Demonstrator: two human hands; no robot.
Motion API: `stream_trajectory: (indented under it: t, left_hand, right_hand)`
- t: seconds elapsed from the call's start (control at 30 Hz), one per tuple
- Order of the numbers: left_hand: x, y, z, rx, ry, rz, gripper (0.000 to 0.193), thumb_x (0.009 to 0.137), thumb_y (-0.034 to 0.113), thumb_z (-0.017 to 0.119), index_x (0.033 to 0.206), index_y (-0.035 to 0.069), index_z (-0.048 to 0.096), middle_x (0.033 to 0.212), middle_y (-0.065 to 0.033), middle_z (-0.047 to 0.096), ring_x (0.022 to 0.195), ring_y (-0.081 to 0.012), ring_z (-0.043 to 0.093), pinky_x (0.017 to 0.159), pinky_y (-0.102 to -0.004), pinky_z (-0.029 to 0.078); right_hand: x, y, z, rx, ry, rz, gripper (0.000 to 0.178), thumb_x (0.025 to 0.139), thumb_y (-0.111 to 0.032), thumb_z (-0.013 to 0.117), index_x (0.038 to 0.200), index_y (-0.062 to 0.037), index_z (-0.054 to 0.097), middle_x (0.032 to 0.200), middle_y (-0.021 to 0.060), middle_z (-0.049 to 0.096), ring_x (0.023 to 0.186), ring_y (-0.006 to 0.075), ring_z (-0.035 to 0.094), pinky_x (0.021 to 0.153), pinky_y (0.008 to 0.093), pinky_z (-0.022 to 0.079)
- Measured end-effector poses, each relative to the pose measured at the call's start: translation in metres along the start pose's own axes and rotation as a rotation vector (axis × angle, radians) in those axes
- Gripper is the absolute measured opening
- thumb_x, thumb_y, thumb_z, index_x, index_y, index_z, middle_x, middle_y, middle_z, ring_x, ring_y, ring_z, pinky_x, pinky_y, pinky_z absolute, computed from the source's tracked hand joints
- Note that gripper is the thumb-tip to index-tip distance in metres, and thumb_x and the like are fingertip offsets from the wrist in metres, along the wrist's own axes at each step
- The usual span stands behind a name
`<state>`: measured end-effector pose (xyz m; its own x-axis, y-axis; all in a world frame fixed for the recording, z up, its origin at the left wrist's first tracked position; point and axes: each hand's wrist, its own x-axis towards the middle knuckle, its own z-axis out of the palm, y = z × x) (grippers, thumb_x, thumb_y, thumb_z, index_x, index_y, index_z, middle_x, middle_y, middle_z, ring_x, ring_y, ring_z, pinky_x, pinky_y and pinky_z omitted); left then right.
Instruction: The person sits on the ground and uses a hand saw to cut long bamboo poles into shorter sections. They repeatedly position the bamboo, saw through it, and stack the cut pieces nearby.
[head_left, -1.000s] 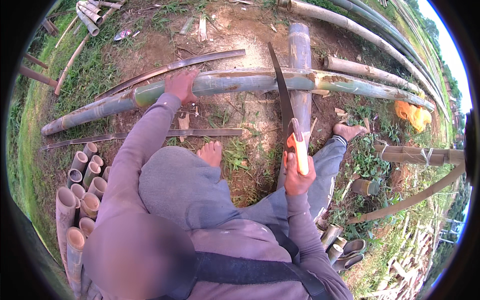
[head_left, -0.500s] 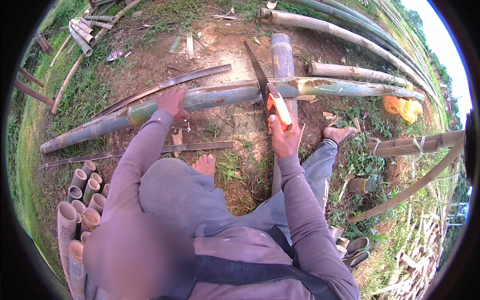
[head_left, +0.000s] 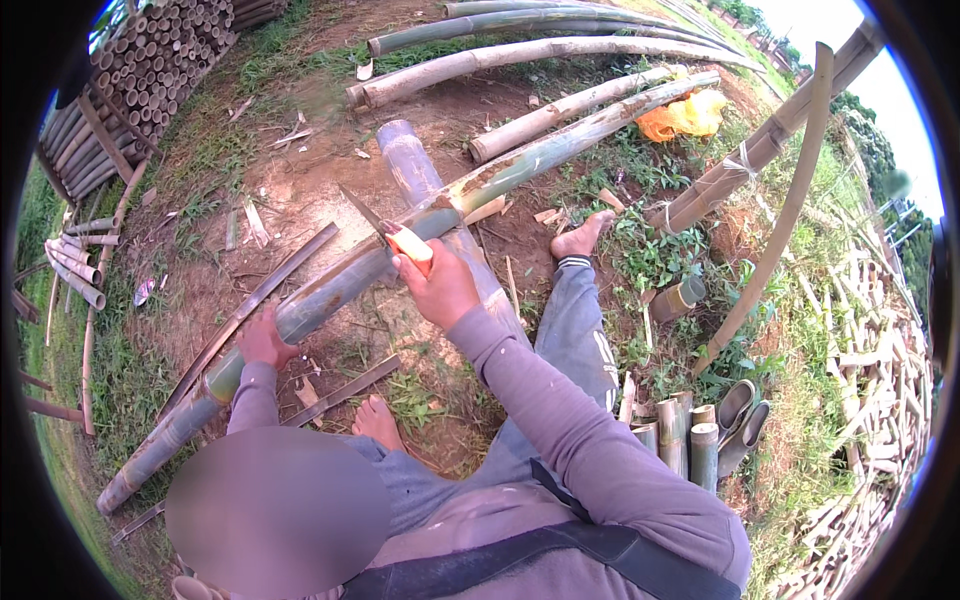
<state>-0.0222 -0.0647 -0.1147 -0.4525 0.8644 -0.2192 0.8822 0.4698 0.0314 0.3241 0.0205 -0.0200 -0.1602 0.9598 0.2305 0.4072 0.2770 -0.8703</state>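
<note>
A long greenish bamboo pole [head_left: 335, 287] lies slantwise in front of me, crossing over a thicker bamboo piece [head_left: 408, 165] on the ground. My left hand [head_left: 265, 338] is closed over the pole, to the left of the crossing. In my right hand [head_left: 442, 288] is a handsaw [head_left: 408, 243], gripped by its orange and pale handle. Its dark blade reaches across the pole just left of the crossing; the cut itself is too small to make out.
Bamboo strips [head_left: 262, 305] lie beside the pole, near my bare feet. Long poles [head_left: 540, 58] stretch along the far side. An orange plastic bag [head_left: 682, 115] sits by the pole's right end. Tied upright bamboo [head_left: 765, 140], short cut pieces [head_left: 703, 450] and shoes [head_left: 738, 415] are at right.
The view has swung, so the pole slants more steeply and the stacked bamboo at far left shows. Both hands keep their holds, and less saw blade shows beyond the pole.
</note>
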Motion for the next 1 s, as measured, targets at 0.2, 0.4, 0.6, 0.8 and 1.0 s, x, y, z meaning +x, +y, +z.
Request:
stream_trajectory:
  t: [0.2, 0.4, 0.6, 0.8, 1.0]
  left_hand:
    - [0.005, 0.001, -0.005, 0.004, -0.073, 0.003, 0.118, 0.062, 0.039, 0.098, 0.163, 0.023, 0.039, 0.152, -0.0123, 0.058, 0.139, -0.0344, 0.057, 0.116, -0.0547, 0.043]
    - [-0.004, -0.012, 0.001, -0.044, -0.027, 0.02, 0.122, 0.063, 0.035, 0.1, 0.166, 0.029, 0.034, 0.15, -0.0108, 0.059, 0.139, -0.0344, 0.056, 0.116, -0.0569, 0.042]
    - [-0.005, 0.003, 0.001, 0.003, -0.016, 0.025, 0.119, 0.066, 0.037, 0.098, 0.166, 0.028, 0.035, 0.151, -0.0117, 0.059, 0.141, -0.0351, 0.053, 0.119, -0.0594, 0.038]
    - [-0.011, 0.002, -0.014, 0.003, -0.052, -0.008, 0.112, 0.067, 0.039, 0.097, 0.162, 0.025, 0.04, 0.149, -0.0093, 0.06, 0.141, -0.0344, 0.055, 0.118, -0.0584, 0.038]
    - [-0.013, -0.006, -0.005, -0.004, 0.006, 0.026, 0.111, 0.064, 0.038, 0.095, 0.161, 0.024, 0.043, 0.142, -0.0137, 0.064, 0.133, -0.0366, 0.06, 0.113, -0.0559, 0.044]
  right_hand:
    - [-0.02, 0.008, -0.017, -0.018, -0.051, 0.085, 0.037, 0.1, -0.036, 0.074, 0.103, -0.0009, 0.064, 0.087, 0.0231, 0.073, 0.082, 0.0437, 0.071, 0.072, 0.0487, 0.055]
    - [-0.165, 0.009, -0.104, 0.014, -0.051, 0.097, 0.022, 0.096, -0.012, 0.079, 0.11, -0.0005, 0.068, 0.082, 0.0131, 0.074, 0.07, 0.0163, 0.072, 0.064, 0.0332, 0.055]
    - [-0.089, 0.048, -0.039, 0.124, 0.067, 0.012, 0.019, 0.097, -0.013, 0.079, 0.105, 0.0022, 0.07, 0.079, 0.0095, 0.073, 0.068, 0.0126, 0.068, 0.063, 0.032, 0.054]
    - [-0.009, 0.05, 0.026, 0.151, 0.043, -0.041, 0.023, 0.099, -0.02, 0.078, 0.1, 0.0004, 0.067, 0.069, 0.0028, 0.062, 0.064, 0.0085, 0.054, 0.058, 0.0306, 0.048]
    - [-0.138, 0.057, -0.053, 0.188, -0.006, 0.046, 0.017, 0.104, -0.012, 0.071, 0.11, 0.0004, 0.062, 0.079, 0.0026, 0.067, 0.058, 0.005, 0.059, 0.049, 0.0207, 0.046]
